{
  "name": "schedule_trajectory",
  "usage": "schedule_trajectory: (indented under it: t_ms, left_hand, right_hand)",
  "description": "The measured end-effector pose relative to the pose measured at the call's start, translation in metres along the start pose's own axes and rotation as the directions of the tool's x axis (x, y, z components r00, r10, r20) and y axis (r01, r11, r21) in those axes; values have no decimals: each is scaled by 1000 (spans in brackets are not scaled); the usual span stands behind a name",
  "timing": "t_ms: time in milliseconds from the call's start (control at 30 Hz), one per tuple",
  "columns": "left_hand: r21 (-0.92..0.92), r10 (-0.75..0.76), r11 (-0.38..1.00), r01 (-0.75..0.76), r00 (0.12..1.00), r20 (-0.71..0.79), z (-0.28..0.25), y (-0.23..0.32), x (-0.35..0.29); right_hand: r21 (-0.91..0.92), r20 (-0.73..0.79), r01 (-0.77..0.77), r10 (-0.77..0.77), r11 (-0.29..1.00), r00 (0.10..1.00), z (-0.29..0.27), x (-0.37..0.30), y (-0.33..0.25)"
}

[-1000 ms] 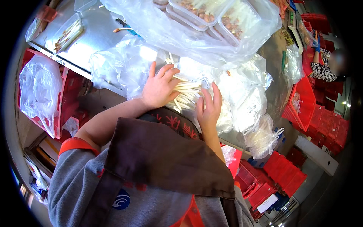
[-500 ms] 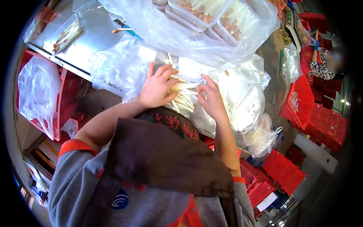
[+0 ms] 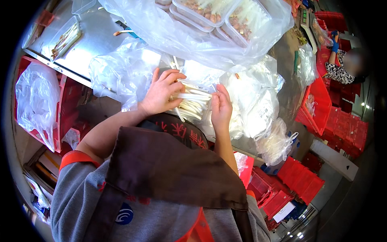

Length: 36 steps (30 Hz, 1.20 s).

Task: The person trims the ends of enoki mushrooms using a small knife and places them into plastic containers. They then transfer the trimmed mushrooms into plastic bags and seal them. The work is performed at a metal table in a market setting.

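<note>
Resting at the near edge of the steel worktop, 1 bundle of pale sticks lies between both hands, partly inside a clear plastic tray.

- Left hand: fingers spread and laid flat over the left end of the bundle, pressing it down.
- Right hand: fingers drawn together at the right end of the bundle, fingertips touching the stick ends or the tray rim; which of the 2 cannot be told.
- Bundle, handling (judged): light, thin, fairly stiff pieces, loose against each other and likely to slide apart or snap if bent. Best taken across the middle with a flat palm, or squared up from both ends, rather than by a single stick.
- Bundle, direction: long axis runs roughly left to right between the hands, right end a little farther from the body; ends nearly flush.
- Around the bundle: crumpled clear plastic bags just left of it; white bagged stock just right of it; a large clear bag of filled trays beyond it; 1 small lidded tray well left and beyond; red crates well right.
</note>
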<state>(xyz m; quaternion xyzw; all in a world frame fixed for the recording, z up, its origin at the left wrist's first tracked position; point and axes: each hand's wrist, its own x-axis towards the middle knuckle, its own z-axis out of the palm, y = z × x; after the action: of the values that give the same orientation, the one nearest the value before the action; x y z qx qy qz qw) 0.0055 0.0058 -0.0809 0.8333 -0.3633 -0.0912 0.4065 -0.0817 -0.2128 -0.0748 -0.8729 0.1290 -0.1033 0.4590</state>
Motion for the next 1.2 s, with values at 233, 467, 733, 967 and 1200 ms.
schedule_trajectory:
  t_ms: [233, 467, 733, 967, 1200]
  left_hand:
    - [20, 62, 998, -63, 998, 22, -3, 5, -1]
    - [108, 98, 989, -96, 995, -14, -3, 9, 0]
    - [199, 128, 974, -111, 989, -73, 9, 23, 23]
    - [80, 77, 994, -74, 996, -35, 15, 14, 27]
    - [64, 190, 980, -188, 981, -37, 11, 13, 25]
  right_hand:
    - [122, 47, -97, 92, 988, 995, -5, -2, 11]
    - [292, 61, -71, 56, 954, 997, -3, -11, 10]
    - [-114, -65, 195, -203, 974, 977, 0, -10, -19]
    - [413, -209, -151, 255, 898, 944, -22, -22, 8]
    - [68, -159, -120, 129, 990, 979, -32, -40, 51]
